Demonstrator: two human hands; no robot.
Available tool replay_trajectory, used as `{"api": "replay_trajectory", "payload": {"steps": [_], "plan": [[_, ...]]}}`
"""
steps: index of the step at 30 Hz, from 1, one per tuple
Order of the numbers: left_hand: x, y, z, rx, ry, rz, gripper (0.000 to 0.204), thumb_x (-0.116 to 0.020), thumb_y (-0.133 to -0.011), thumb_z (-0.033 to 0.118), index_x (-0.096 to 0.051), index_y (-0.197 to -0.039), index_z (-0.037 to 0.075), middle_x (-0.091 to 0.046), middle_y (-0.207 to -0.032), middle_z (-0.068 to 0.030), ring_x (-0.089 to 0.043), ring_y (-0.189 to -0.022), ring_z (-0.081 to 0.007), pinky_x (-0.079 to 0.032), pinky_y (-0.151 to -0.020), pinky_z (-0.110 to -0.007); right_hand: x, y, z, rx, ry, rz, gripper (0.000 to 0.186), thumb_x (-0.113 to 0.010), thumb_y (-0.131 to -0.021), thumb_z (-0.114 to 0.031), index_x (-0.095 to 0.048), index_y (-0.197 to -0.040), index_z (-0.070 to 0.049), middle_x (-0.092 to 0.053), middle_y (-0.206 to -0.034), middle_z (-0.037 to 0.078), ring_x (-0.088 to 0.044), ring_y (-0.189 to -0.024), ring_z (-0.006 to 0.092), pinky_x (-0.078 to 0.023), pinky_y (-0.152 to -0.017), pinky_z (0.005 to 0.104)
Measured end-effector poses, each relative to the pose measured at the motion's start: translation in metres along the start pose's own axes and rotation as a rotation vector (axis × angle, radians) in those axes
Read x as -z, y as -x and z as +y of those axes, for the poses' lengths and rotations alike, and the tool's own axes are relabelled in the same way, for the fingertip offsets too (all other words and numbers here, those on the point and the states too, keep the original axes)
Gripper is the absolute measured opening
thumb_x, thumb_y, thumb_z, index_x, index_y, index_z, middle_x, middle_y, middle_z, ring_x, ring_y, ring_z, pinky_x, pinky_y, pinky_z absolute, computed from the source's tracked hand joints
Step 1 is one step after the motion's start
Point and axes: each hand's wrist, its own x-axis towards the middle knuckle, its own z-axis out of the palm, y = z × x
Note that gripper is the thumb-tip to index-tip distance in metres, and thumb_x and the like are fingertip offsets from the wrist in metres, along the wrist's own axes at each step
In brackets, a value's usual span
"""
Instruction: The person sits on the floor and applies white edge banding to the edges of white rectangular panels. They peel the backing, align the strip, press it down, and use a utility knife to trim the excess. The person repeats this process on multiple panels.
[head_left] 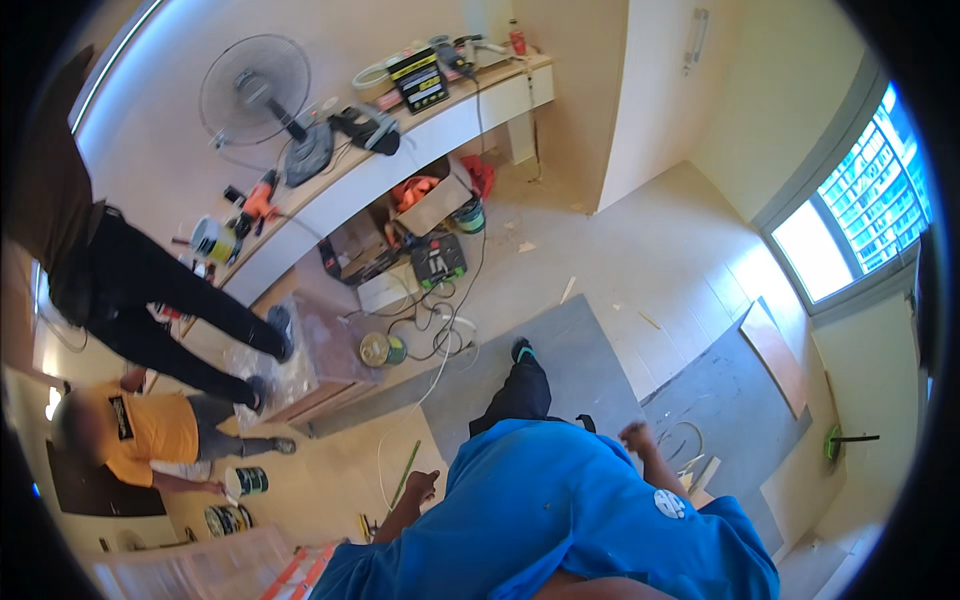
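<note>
Pale floor [590, 255] shows around flat grey sheets [580, 360]. One thin green stick [411, 460] is by the left hand [421, 487], well apart from the right hand [637, 437]; I cannot tell if either grips anything. Tangled black cables [437, 342] lie before the white-fronted tabletop [345, 185].

Looks like a room in a home or flat under renovation. Has a long built-in worktop [330, 207], a tall pale cupboard [655, 95] with a metal handle [697, 40], and a window [822, 238] facing a many-paned building [885, 175]. Shows building work through an orange drill [261, 196], a tool case [438, 260], tangled cables [437, 335], grey sheeting [585, 355] over a pale floor [640, 265], scattered scraps [568, 290] and a loose board [774, 357]. Includes a person [130, 265] on a plastic-covered cabinet [318, 350], plus a co-worker in a yellow shirt [165, 428] near tubs [247, 481].
</note>
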Motion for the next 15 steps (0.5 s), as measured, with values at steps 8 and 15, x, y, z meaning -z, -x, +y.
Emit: {"api": "replay_trajectory", "payload": {"steps": [8, 15], "plan": [[0.125, -0.201, 0.16, -0.261, -0.231, -0.198, 0.015, -0.069, -0.089, 0.018, -0.073, -0.085, 0.004, -0.072, -0.078, -0.0134, -0.069, -0.062, -0.0265, -0.054, -0.057, -0.041, 0.01, 0.032, -0.072, -0.191, -0.196, 0.169, 0.038, -0.058, -0.102, -0.038, -0.071, -0.107, -0.002, -0.072, -0.079, 0.013, -0.063, -0.058, 0.0234, -0.051, -0.051, 0.0377], [0.196, -0.314, 0.429, -0.655, -0.268, 0.238, 0.033, -0.059, -0.097, 0.029, -0.07, -0.086, 0.0, -0.066, -0.072, -0.018, -0.066, -0.063, -0.0271, -0.052, -0.063, -0.044, 0.06, -0.071, -0.191, -0.154, -0.699, 0.398, 0.06, -0.045, -0.106, -0.058, -0.062, -0.128, -0.004, -0.073, -0.091, 0.014, -0.062, -0.062, 0.021, -0.05, -0.053, 0.0353]]}}
